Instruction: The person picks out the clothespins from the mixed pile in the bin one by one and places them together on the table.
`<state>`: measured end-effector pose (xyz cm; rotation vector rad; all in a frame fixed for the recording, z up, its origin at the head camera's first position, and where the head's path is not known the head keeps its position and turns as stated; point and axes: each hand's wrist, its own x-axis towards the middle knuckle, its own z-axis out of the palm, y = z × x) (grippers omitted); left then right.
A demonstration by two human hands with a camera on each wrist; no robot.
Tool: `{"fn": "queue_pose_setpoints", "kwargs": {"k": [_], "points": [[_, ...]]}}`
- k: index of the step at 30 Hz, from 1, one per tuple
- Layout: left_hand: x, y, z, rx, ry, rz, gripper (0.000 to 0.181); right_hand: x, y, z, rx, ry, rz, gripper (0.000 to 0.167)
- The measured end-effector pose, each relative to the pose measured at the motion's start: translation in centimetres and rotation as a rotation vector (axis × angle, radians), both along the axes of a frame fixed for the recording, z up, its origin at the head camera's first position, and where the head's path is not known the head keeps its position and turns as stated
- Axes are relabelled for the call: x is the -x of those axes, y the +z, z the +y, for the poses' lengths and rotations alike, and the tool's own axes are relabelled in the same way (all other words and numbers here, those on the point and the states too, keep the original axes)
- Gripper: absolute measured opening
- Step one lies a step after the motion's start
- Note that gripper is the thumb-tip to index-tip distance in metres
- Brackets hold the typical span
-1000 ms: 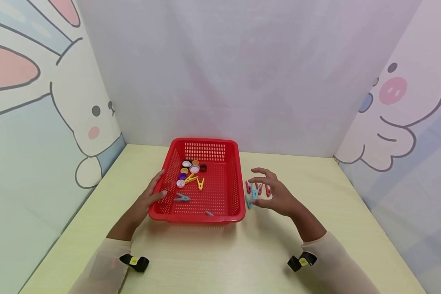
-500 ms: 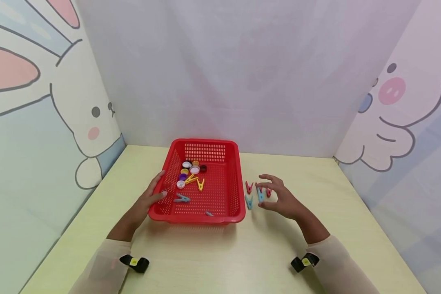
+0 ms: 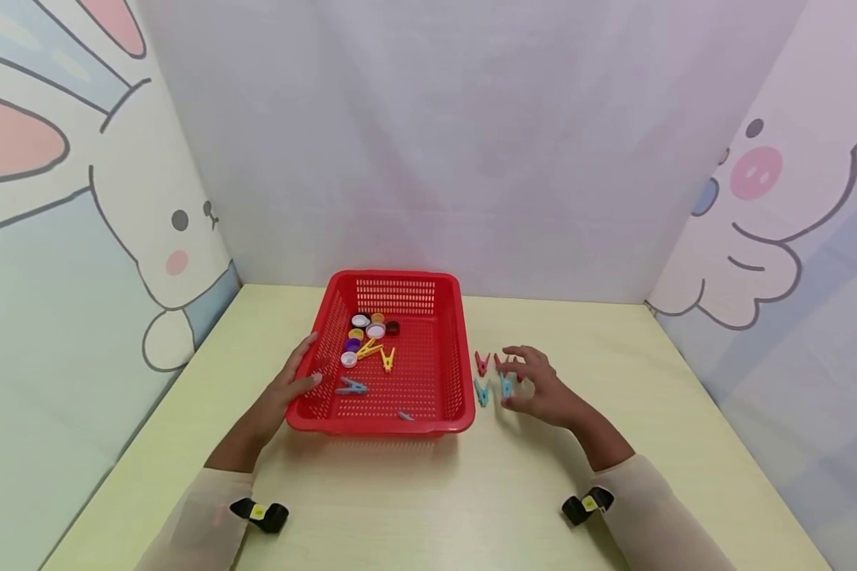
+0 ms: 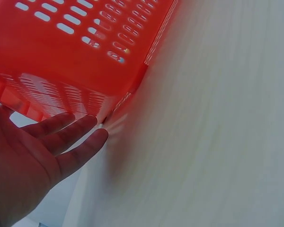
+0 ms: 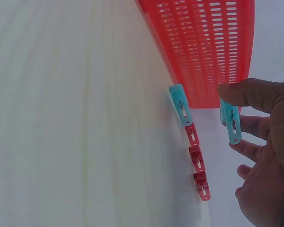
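My left hand (image 3: 280, 392) holds the red basket (image 3: 464, 349) by its left side, thumb over the rim and fingers along the outer wall. In the left wrist view those fingers (image 4: 80, 153) look fairly straight. To the right of the basket, my right hand (image 3: 543, 388) pinches a light blue clothespin (image 5: 233, 124) between thumb and fingers, just above the table. Another light blue clothespin (image 3: 482, 392) stands near the basket's right side. Behind it is a row of red clothespins (image 3: 482, 363), some partly hidden by my right hand.
Inside the basket lie several bottle caps (image 3: 375, 331), yellow clothespins (image 3: 388, 360) and a grey-blue clothespin (image 3: 352, 386). A small grey-blue piece (image 3: 405, 415) shows by the front wall. The pale wooden table (image 3: 371, 507) meets printed side walls and a white back sheet.
My right hand has moved slightly right with the pinched blue clothespin, away from the other blue one. The left hand and basket stay in place; the head view shifts slightly.
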<state>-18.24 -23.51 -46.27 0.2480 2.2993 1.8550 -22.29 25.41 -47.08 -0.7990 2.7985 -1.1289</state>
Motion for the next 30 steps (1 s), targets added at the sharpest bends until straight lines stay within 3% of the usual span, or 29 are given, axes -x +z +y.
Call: {"fn": "queue_pose_setpoints", "kwargs": {"k": [9,30], "points": [[-0.1,0.1,-0.1,-0.005,0.003,-0.005,0.097,0.1,-0.8,-0.5,-0.061,-0.025,0.03,0.051],[-0.1,0.1,0.0,-0.001,0.007,-0.004,0.098,0.1,-1.7,-0.7,-0.131,-0.055,-0.028,0.058]]}}
